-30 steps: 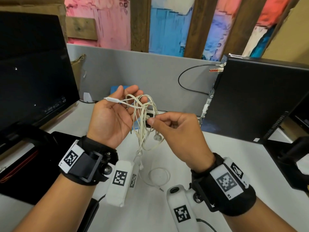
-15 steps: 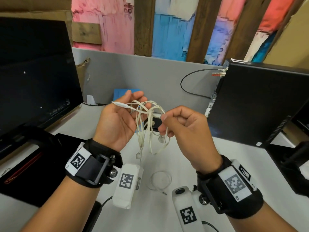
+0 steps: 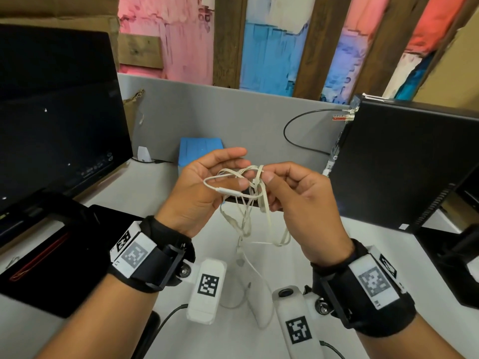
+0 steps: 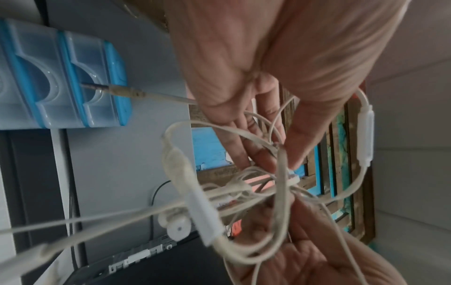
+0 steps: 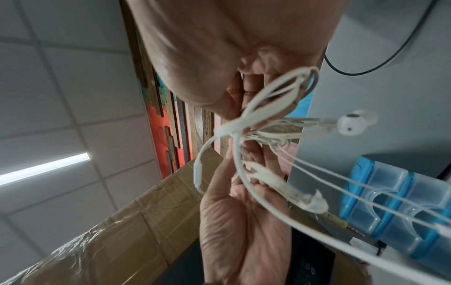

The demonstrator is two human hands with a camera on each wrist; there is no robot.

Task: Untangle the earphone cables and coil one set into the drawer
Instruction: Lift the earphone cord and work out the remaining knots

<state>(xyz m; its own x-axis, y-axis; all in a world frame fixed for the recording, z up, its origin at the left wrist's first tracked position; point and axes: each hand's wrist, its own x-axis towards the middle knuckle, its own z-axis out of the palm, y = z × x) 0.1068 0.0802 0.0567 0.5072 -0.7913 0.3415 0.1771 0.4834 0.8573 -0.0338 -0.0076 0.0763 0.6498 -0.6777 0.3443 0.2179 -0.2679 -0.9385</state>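
Note:
A tangle of white earphone cables [image 3: 248, 193] hangs between my hands above the white desk [image 3: 145, 182]. My left hand [image 3: 234, 167] holds it palm up, with the thumb laid over a strand and an inline remote. My right hand [image 3: 269, 189] pinches the knot [image 5: 234, 131] from the right. Loose strands drop to the desk [image 3: 243, 244]. The left wrist view shows the jack plug [image 4: 122, 90], an earbud [image 4: 178, 227] and a remote [image 4: 202, 217]. In the right wrist view another earbud [image 5: 351, 123] dangles. The blue drawer unit [image 3: 201, 151] stands behind my hands, its drawers [image 4: 61, 77] shut.
A black monitor [image 3: 51, 125] stands at the left, with a black pad [image 3: 51, 255] in front of it. At the right are a black computer case [image 3: 401, 164] and its cable [image 3: 293, 141]. A grey partition [image 3: 233, 115] closes the back of the desk.
My hands have drawn closer together. The left thumb now lies over the cable, a loop with the remote crosses the left palm, and the strands hang lower.

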